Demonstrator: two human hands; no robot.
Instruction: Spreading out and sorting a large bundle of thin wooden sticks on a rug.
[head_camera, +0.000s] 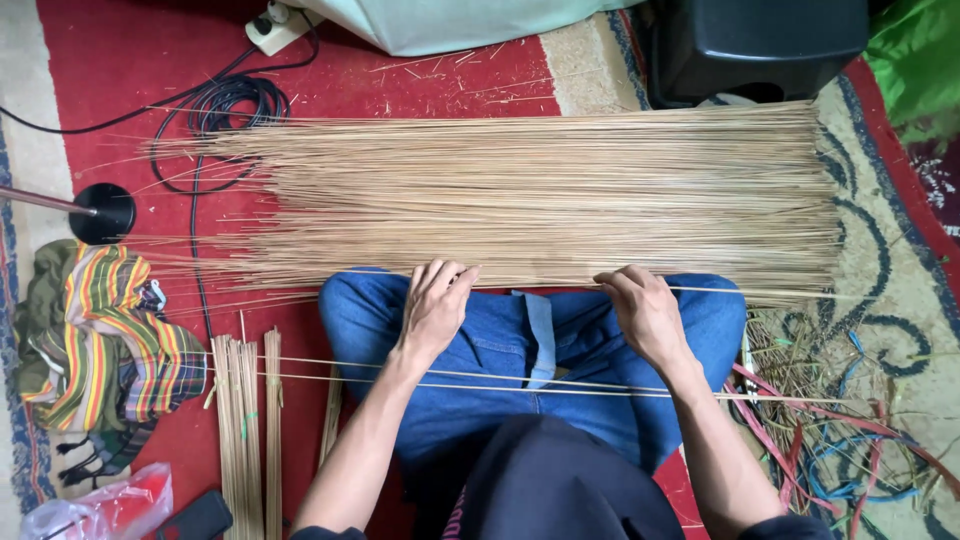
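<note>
Two hands at a spread of thin sticks (540, 195)
Left hand (437, 305) rests flat, fingers loosely curled, on the sticks; right hand (645, 310) pinches one stick.

Single head view, straight down, close overhead

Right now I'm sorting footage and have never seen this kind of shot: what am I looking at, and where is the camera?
The one picture comes from a camera worn on a person's head, looking down at their own lap. They sit cross-legged in blue jeans on a red carpet. A wide pile of thin tan sticks lies before them. The left hand and right hand rest at the pile's near edge, fingers on the sticks; whether either grips one is unclear. Small stick bundles and a striped cloth lie to the left, coloured strips to the right.
</note>
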